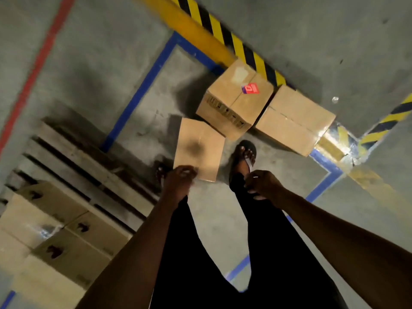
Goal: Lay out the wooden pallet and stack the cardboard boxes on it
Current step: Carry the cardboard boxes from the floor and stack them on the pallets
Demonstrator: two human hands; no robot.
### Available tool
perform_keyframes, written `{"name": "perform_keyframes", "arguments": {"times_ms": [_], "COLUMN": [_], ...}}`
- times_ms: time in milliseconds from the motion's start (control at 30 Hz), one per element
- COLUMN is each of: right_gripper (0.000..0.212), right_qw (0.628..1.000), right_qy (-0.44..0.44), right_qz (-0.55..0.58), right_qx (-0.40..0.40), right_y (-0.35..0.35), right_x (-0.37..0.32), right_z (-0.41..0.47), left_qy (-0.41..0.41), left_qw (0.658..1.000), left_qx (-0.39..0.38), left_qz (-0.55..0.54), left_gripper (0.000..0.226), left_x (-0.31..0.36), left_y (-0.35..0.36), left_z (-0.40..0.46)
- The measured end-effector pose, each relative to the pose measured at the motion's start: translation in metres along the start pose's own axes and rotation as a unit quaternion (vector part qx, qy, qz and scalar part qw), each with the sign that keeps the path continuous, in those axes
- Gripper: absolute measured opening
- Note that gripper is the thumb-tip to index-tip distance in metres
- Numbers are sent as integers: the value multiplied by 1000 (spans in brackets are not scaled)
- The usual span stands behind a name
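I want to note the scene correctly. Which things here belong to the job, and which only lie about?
Job: wooden pallet; boxes on pallet; small box; stickered box; plain box.

Lying about: striped barrier; blue floor tape; red line.

Dim, yellowish light over the concrete floor (93,70), and the whole view is tilted and soft with motion blur. The stacked boxes (55,230) at lower left smear badly; their printed marks are unreadable. A dark shadow falls left of the labelled box (234,101), and a round shadow blot sits on the small box (198,148). Glare flashes off the shiny tape (334,141) at right. Forearms and legs sink into near-black. The striped kerb (223,34) bends with wide-angle distortion toward the edges.
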State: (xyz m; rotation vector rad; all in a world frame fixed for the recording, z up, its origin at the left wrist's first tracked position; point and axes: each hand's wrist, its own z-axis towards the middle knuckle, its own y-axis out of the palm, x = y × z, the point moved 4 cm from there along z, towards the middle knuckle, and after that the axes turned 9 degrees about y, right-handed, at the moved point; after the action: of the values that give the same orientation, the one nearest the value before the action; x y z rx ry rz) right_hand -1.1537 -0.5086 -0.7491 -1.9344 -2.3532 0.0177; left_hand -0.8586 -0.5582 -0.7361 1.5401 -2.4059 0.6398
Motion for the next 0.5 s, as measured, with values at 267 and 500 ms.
{"name": "perform_keyframes", "arguments": {"times_ms": [267,500], "right_gripper": [54,81], "right_qw": [995,989], "right_qy": [88,115], "right_qz": [20,91], "right_qx": [-50,-33], "right_y": [128,173], "right_x": [9,-21], "right_z": [213,268], "left_qy": [-96,-65], "left_qw": [986,996], "left_qx": [119,55], "left_qz": [65,-19], "left_gripper": [133,76], "left_x": [-204,-195], "left_y": [-12,-14], "left_z": [262,256]}}
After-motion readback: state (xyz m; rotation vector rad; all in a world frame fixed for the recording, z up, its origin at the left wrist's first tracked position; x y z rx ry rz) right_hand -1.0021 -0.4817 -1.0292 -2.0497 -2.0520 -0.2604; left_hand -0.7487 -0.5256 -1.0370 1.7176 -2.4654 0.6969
